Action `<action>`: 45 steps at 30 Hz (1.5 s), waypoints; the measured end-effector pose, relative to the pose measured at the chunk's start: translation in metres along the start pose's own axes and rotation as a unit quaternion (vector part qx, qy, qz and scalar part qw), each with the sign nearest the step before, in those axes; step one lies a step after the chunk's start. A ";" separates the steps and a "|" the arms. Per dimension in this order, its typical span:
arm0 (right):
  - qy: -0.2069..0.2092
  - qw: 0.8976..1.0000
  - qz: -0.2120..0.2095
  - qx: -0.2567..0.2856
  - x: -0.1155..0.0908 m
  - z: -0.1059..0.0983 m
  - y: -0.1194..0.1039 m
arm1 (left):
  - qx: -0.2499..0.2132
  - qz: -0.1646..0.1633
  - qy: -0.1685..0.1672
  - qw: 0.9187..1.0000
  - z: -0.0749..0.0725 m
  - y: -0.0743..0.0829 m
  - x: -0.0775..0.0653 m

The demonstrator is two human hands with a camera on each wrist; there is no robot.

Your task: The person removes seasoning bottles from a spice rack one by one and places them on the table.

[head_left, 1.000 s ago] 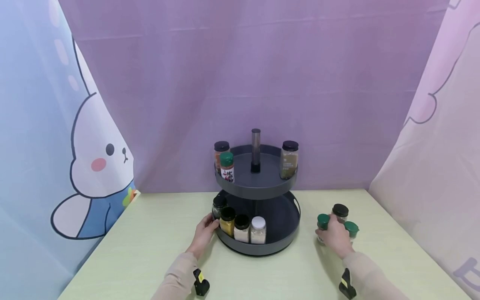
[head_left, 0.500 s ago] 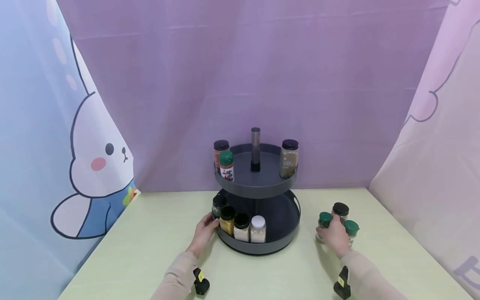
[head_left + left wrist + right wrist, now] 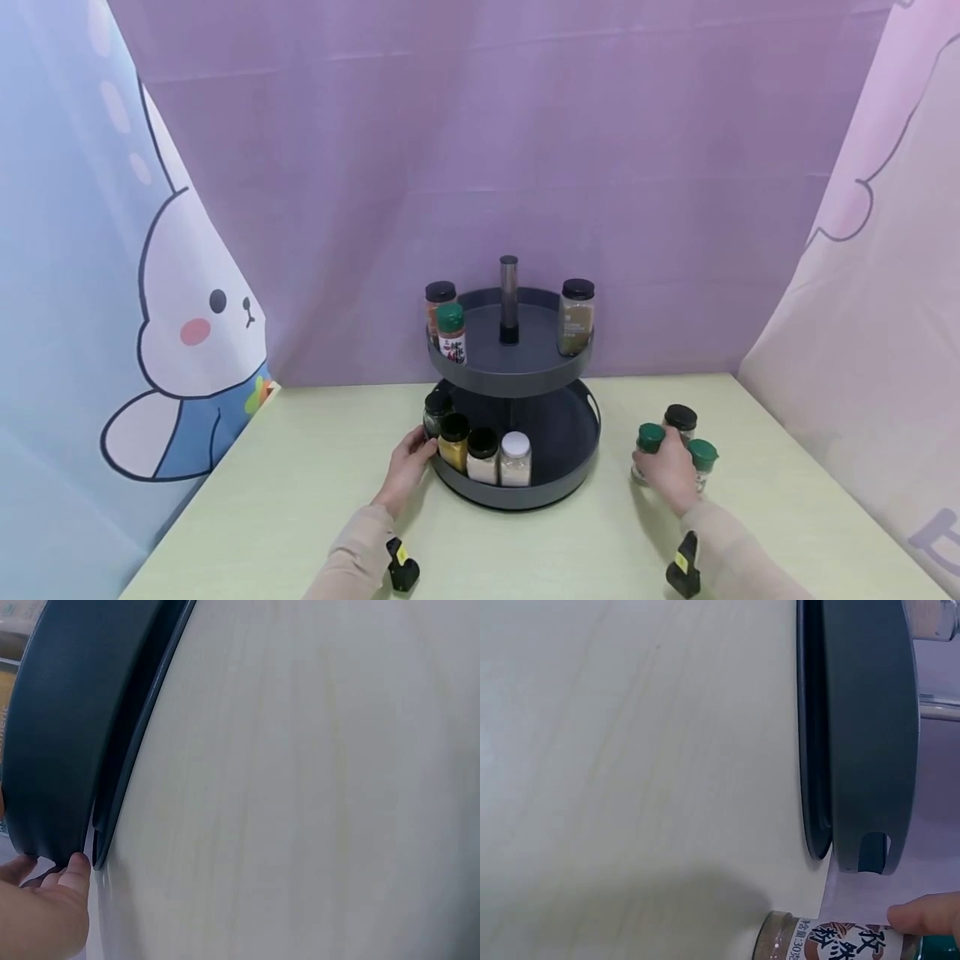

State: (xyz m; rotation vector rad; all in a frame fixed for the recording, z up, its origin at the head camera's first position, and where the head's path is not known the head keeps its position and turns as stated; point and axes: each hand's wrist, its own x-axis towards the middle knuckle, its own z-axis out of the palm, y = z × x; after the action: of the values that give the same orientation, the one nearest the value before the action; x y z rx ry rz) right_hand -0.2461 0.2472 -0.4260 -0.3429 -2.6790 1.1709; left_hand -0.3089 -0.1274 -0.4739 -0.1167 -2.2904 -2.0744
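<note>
A dark grey two-tier rotating spice rack [image 3: 510, 498] stands mid-table, its lower tier's rim also seen in the left wrist view. My left hand [image 3: 407, 468] grips that rim at the left, fingers at the handle cutout. On the right, my right hand [image 3: 670, 472] holds a green-capped spice jar [image 3: 649, 438]. In the right wrist view, a finger lies on the upper end of that jar, whose label [image 3: 847, 941] has large dark characters. Behind the hand is a black-capped jar [image 3: 680, 419], and at its right another green-capped jar [image 3: 703, 456].
The lower tier carries several jars, among them a white-capped jar [image 3: 516, 460] and a yellow spice jar [image 3: 453, 442]. On the upper tier stand a green-capped red jar [image 3: 452, 332], a black-capped orange jar [image 3: 441, 304] and a brown powder jar [image 3: 577, 318]. A purple curtain [image 3: 337, 208] hangs behind the table.
My right hand and the green-capped jar have shifted very slightly; the wrist has turned a little leftward. The left hand and rack keep their places.
</note>
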 end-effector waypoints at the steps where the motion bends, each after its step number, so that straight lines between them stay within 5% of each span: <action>1: 0.000 1.000 0.000 0.003 0.000 -0.001 -0.001 | -0.001 -0.001 0.000 1.000 0.000 0.000 0.000; 13: 0.005 1.000 -0.013 0.015 -0.003 -0.006 -0.011 | -0.002 -0.006 0.001 1.000 -0.002 -0.003 0.000; 26: 0.038 0.995 -0.089 -0.007 -0.006 -0.010 -0.022 | -0.007 -0.002 -0.002 1.000 0.000 0.000 -0.001; 37: 0.083 0.954 -0.268 -0.104 -0.011 0.000 -0.049 | -0.004 -0.003 -0.003 1.000 -0.002 -0.001 0.000; 45: 0.024 0.950 -0.296 -0.094 -0.021 0.015 -0.066 | -0.004 -0.002 -0.004 1.000 -0.002 -0.003 0.000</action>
State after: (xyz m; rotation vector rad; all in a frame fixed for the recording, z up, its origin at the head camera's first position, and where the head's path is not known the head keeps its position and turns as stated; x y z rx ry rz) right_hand -0.2385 0.1870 -0.3895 0.3841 -2.5680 0.7166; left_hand -0.3089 -0.1292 -0.4770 -0.1204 -2.2887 -2.0884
